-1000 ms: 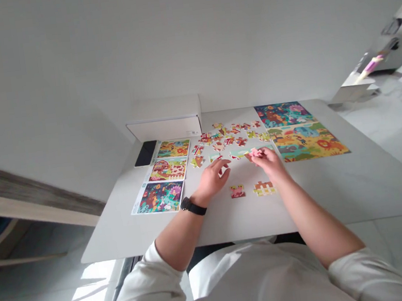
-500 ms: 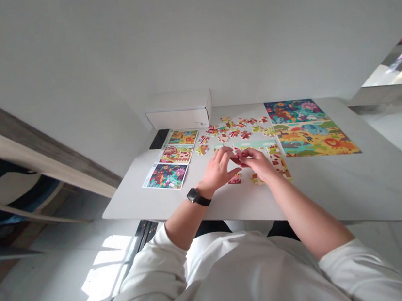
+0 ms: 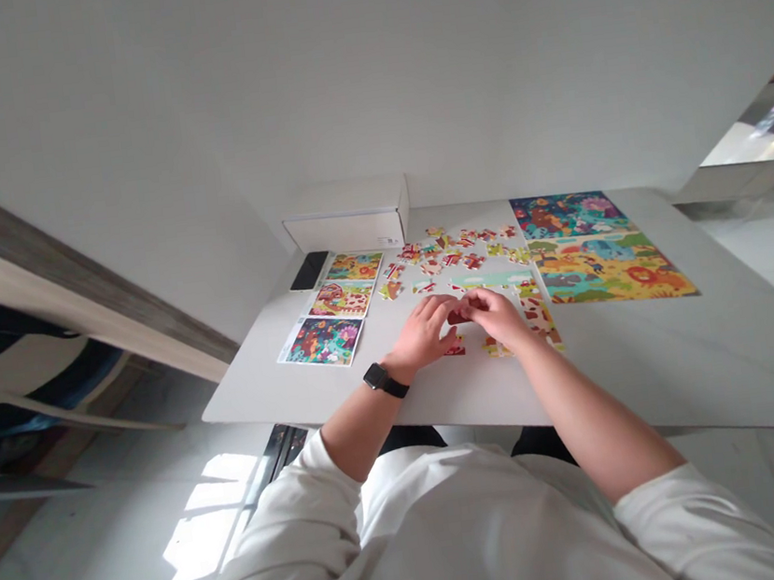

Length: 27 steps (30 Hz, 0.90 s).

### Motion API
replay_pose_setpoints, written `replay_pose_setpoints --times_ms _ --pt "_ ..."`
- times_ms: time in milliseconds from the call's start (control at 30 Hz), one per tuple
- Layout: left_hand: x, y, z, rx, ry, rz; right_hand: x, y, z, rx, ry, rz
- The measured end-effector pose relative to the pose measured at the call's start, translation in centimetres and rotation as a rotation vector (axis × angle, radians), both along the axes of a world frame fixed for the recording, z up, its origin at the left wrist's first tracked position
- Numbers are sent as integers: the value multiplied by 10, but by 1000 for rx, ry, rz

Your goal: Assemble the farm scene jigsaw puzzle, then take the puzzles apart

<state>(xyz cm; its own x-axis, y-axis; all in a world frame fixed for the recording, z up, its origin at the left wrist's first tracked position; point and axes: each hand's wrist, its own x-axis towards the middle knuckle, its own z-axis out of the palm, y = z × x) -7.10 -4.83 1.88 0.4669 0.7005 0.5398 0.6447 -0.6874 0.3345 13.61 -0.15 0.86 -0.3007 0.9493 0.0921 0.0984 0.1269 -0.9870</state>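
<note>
- I'm watching the head camera, looking down on a white table point(image 3: 651, 370).
- The left hand point(image 3: 422, 333) is narrow, fingers curled toward the right hand point(image 3: 496, 317); a black watch point(image 3: 384, 381) sits on its wrist.
- The right hand is narrow too: both hands' fingertips close on a dark red jigsaw piece point(image 3: 459, 316), mostly hidden.
- Loose jigsaw pieces point(image 3: 443, 255) lie scattered just beyond the hands, an assembled animal puzzle point(image 3: 594, 255) to their right, three picture cards point(image 3: 343, 303) to their left.
</note>
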Motion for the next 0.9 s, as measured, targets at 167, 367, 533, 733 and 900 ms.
replay_pose_setpoints --times_ms 167,367,533,733,900 --pt "-3 2 1 1 -14 4 3 3 -8 27 -28 58" --pt "-34 2 19 -105 -120 -69 10 -3 5 205 -346 -124" --pt "-59 -10 30 -275 -84 -160 14 -3 7 376 -520 -30" --pt "-60 -20 8 -340 101 -101 9 -3 -5 528 -571 236" --pt "-58 -21 1 -342 154 -36 6 -5 -9 562 -625 333"
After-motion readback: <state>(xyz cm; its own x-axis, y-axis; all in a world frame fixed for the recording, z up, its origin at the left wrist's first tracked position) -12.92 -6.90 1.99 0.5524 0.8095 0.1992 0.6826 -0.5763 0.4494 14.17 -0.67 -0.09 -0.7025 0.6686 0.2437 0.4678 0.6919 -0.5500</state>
